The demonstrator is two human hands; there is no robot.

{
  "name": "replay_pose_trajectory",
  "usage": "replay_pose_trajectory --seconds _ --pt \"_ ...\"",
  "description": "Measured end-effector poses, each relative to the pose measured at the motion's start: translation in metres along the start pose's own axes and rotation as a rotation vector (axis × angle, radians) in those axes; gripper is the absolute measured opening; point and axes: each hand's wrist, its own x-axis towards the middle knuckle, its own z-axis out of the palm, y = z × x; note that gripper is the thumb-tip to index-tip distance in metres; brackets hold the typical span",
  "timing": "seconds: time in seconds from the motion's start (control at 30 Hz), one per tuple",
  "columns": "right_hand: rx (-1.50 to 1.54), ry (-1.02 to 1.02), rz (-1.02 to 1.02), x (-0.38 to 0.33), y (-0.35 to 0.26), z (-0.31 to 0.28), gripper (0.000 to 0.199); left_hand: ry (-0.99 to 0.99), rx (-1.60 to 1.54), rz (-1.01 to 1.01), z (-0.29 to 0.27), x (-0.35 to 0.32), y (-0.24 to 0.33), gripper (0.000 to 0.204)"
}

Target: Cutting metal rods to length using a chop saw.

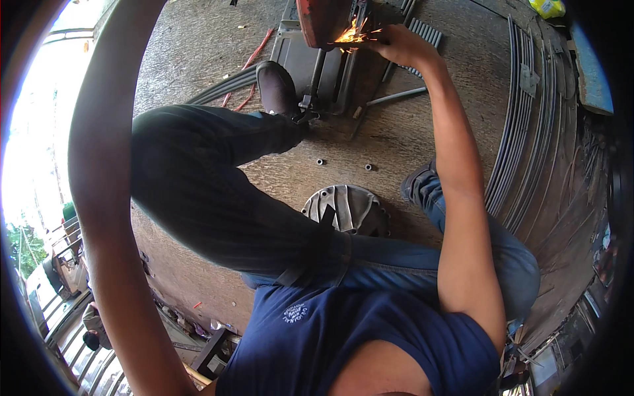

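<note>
A red-guarded cut-off saw (322, 25) stands on its grey metal base (285, 56) at the top of the head view. Orange sparks (355, 34) spray beside the guard. My right hand (401, 46) is just right of them, its fingers closed around the end of a dark metal rod (360, 45) that reaches toward the saw. Shadow and sparks partly hide those fingers. My left arm (102, 152) stretches up past the upper edge, so its hand is out of the picture. Several short grey tubes (426, 41) lie in a row beyond my right hand.
Long grey rods (505, 152) lie along the right. My shoe (277, 89) rests close to the saw base. A ribbed round metal cover (347, 204) sits between my legs, near two small cut rings (321, 162). Red cord (264, 45) and more rods (228, 86) are left of the saw.
</note>
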Motion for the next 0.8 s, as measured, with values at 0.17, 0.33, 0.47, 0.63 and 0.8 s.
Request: replay_pose_trajectory --seconds 0.17,0.33,0.47,0.63,0.8 --pt "-0.074 -0.148 0.095 -0.004 -0.007 -0.009 0.041 -0.032 0.044 -0.01 0.0 0.0 0.0 0.032" --pt "0.012 -0.061 0.029 -0.017 -0.02 -0.009 0.041 -0.014 0.021 0.12 0.0 0.002 -0.004 0.03" --pt "0.463 -0.302 0.023 -0.044 -0.025 -0.015 0.037 -0.012 -0.002 0.081 0.0 0.002 -0.004 0.035" --pt "0.85 -0.295 0.091 -0.066 -0.031 -0.034 0.034 0.012 -0.013 0.085 0.001 0.002 -0.007 0.04" --pt "0.919 -0.234 0.133 -0.07 -0.035 -0.046 0.031 -0.039 -0.027 0.084 -0.001 0.006 -0.006 0.039"
